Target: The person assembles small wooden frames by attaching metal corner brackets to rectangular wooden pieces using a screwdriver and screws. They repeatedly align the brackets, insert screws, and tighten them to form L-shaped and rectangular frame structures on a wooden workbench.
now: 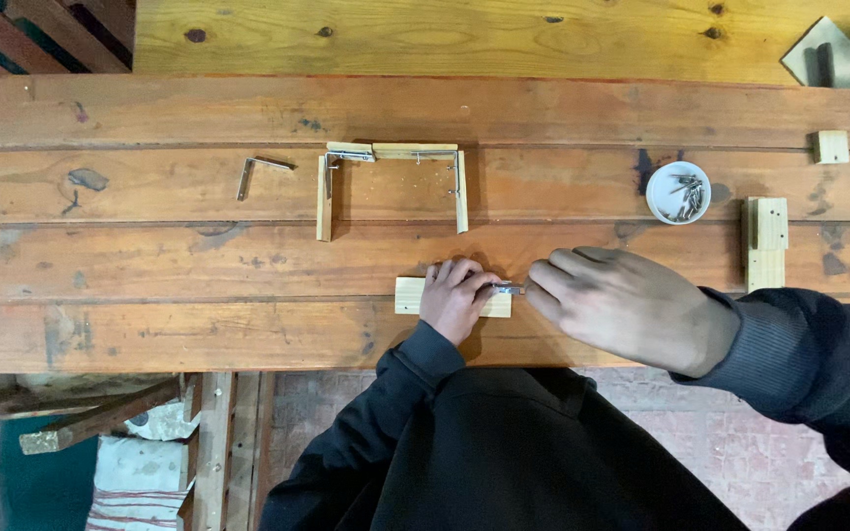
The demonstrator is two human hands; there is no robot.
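On a wooden workbench, my left hand presses down on a short pale wood strip lying near the front edge. A small metal bracket sits at the strip's right end, and my right hand pinches it there with thumb and fingers. Farther back lies a three-sided wooden frame made of thin strips joined with metal corner brackets, its open side toward me.
A loose metal angle bracket lies left of the frame. A white cup of screws stands to the right, with stacked wood strips and a small wood block beyond. A grey tool rests at the far right corner.
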